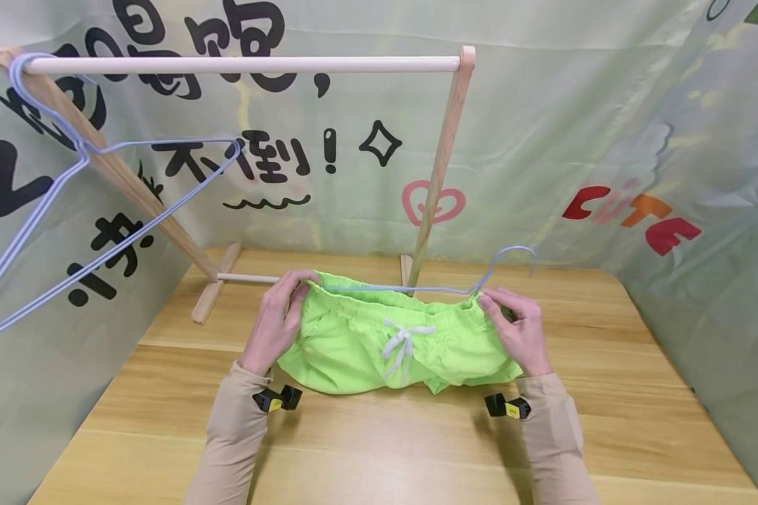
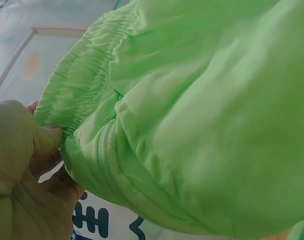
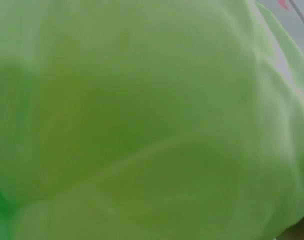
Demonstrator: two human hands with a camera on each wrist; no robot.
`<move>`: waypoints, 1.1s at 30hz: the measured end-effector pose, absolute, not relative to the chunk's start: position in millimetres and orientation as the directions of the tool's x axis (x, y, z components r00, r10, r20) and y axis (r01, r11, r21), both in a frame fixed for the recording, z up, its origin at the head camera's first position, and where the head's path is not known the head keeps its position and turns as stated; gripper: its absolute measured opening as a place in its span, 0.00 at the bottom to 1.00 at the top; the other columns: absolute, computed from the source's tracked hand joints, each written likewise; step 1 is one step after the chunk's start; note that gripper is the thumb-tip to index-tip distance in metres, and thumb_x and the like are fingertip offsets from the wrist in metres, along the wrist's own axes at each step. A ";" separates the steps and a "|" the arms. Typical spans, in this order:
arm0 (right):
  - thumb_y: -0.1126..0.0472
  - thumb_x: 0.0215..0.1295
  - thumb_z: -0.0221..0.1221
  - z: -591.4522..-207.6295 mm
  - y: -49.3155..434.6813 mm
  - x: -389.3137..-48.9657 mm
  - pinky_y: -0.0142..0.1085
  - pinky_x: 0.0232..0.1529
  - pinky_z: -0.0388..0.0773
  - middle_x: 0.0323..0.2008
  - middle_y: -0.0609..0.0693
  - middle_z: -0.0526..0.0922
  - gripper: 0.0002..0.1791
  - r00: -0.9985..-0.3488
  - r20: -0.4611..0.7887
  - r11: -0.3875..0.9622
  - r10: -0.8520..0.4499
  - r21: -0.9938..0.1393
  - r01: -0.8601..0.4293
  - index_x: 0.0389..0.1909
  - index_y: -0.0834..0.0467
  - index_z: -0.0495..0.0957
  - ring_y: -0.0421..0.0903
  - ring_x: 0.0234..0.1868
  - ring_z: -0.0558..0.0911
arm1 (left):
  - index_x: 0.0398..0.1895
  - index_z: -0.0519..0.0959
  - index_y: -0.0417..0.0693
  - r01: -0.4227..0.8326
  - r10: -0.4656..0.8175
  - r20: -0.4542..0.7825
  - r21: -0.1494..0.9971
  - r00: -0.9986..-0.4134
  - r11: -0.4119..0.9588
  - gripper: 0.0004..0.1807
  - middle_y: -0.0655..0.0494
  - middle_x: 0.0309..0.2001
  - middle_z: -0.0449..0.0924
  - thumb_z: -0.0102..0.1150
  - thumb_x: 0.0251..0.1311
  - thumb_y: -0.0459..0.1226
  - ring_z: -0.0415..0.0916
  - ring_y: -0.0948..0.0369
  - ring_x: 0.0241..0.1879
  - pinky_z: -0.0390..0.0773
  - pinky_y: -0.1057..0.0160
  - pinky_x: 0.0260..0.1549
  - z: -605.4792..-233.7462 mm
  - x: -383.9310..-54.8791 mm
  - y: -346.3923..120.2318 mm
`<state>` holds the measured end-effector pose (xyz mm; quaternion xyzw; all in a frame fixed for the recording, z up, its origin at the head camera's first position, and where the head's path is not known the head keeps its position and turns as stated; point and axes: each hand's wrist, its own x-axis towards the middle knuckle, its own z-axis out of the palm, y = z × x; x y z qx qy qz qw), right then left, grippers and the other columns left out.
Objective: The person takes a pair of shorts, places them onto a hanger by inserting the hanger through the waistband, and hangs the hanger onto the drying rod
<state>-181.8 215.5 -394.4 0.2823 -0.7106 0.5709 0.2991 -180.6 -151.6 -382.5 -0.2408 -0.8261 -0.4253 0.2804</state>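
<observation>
Light green shorts (image 1: 347, 337) with a white drawstring bow (image 1: 401, 344) are held up over the table between both hands. At the left end of the elastic waistband (image 2: 74, 85), my left hand (image 1: 278, 319) pinches the fabric between thumb and fingers. My right hand (image 1: 521, 326) grips the waistband's right end. A lavender hanger (image 1: 495, 259) lies along the waist opening, its hook rising at the right above my right hand; part of it is hidden by the shorts. Blurred green shorts fabric (image 3: 142, 125) fills most of the right wrist view.
A wooden rack (image 1: 439, 161) with a white top rail (image 1: 246, 65) stands at the back left of the wooden table (image 1: 379, 456). Lavender hangers (image 1: 158, 217) hang at its left end. A printed curtain (image 1: 543, 126) encloses the table behind and at the sides.
</observation>
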 end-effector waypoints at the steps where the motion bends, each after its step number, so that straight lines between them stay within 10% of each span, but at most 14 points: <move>1: 0.87 0.56 0.55 -394.8 215.1 -182.1 0.18 0.27 0.71 0.36 0.30 0.86 0.12 -0.661 0.747 0.196 -0.064 -0.640 -0.743 0.37 0.77 0.83 0.27 0.28 0.77 | 0.50 0.78 0.39 0.641 0.163 0.671 0.565 -0.723 0.519 0.13 0.45 0.43 0.82 0.47 0.70 0.21 0.72 0.63 0.33 0.77 0.70 0.34 -382.1 -180.5 -151.3; 10: 0.87 0.54 0.56 -396.5 209.4 -181.1 0.18 0.32 0.76 0.37 0.31 0.86 0.11 -0.666 0.738 0.243 -0.108 -0.630 -0.738 0.35 0.76 0.83 0.27 0.31 0.80 | 0.57 0.77 0.38 0.697 0.205 0.709 0.521 -0.675 0.492 0.20 0.42 0.49 0.83 0.50 0.65 0.18 0.71 0.63 0.26 0.79 0.71 0.29 -384.4 -180.1 -141.5; 18: 0.86 0.50 0.60 -397.6 198.4 -181.7 0.22 0.26 0.71 0.24 0.61 0.84 0.12 -0.622 0.758 0.316 -0.197 -0.552 -0.772 0.34 0.73 0.85 0.29 0.26 0.74 | 0.62 0.75 0.36 0.711 0.241 0.709 0.495 -0.663 0.499 0.21 0.41 0.49 0.85 0.56 0.65 0.23 0.80 0.54 0.37 0.86 0.63 0.40 -386.9 -178.0 -128.0; 33: 0.83 0.52 0.62 -398.6 186.2 -180.6 0.21 0.32 0.75 0.25 0.60 0.86 0.11 -0.592 0.775 0.351 -0.221 -0.503 -0.790 0.35 0.70 0.86 0.35 0.26 0.79 | 0.59 0.78 0.39 0.676 0.364 0.576 0.548 -0.732 0.492 0.16 0.42 0.54 0.84 0.55 0.72 0.34 0.83 0.49 0.55 0.82 0.51 0.59 -391.1 -172.3 -110.7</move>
